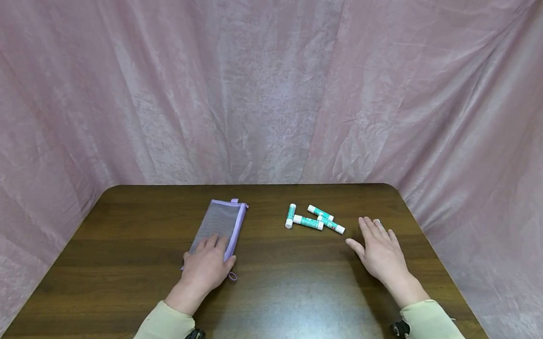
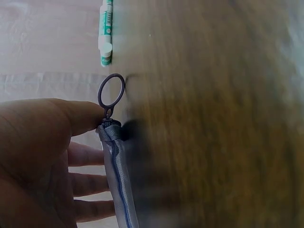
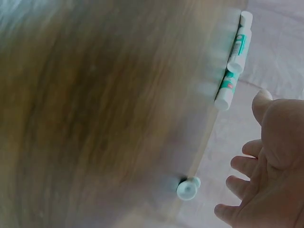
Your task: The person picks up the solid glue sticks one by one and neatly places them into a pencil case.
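A grey mesh zip pouch with lilac edging [image 1: 218, 221] lies flat on the left part of the table. My left hand [image 1: 206, 265] rests on its near end, fingers extended over the mesh. In the left wrist view, the thumb [image 2: 85, 116] touches the pouch's corner beside the zip's ring pull [image 2: 111, 90]. Several white and green glue sticks lie right of the pouch, among them an upright-pointing one [image 1: 290, 216] and a crosswise one [image 1: 308, 222]. My right hand [image 1: 381, 253] is held above the table to their right, fingers straight, holding nothing. Glue sticks [image 3: 239, 50] also appear beyond its thumb.
The brown wooden table [image 1: 263, 284] has rounded far corners. A pink curtain [image 1: 239, 83] hangs behind it and along both sides. Dark wrist cameras [image 1: 193, 338] sit under both light green sleeves [image 1: 163, 327].
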A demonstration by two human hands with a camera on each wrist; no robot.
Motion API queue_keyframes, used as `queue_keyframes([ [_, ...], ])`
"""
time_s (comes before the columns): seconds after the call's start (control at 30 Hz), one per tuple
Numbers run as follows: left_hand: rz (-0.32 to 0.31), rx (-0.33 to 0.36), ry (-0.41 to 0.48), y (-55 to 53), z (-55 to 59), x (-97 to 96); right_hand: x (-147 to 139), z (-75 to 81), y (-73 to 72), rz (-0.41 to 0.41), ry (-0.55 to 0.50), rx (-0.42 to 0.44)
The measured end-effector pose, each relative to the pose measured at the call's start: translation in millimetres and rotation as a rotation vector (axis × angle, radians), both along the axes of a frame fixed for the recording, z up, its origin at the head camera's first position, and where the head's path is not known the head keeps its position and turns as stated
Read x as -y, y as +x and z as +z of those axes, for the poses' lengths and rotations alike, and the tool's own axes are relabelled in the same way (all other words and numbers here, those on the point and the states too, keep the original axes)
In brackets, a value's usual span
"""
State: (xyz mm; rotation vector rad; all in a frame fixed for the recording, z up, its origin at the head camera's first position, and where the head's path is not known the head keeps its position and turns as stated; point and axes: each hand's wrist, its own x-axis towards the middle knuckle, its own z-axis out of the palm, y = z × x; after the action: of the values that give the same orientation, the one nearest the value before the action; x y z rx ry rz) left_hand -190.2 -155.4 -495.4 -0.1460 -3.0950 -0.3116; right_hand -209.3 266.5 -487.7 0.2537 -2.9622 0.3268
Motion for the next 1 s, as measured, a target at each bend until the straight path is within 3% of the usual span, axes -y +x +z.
queue_keyframes([
  [0.6,-0.010,-0.012,0.003,3.5,0.2,-3.9,-24,0.9,-2.1,-0.050,-0.011,0.059],
  [1.0,-0.014,-0.003,0.007,4.5,1.6,-7.4,-40,0.8,-2.8,-0.067,-0.003,0.024],
])
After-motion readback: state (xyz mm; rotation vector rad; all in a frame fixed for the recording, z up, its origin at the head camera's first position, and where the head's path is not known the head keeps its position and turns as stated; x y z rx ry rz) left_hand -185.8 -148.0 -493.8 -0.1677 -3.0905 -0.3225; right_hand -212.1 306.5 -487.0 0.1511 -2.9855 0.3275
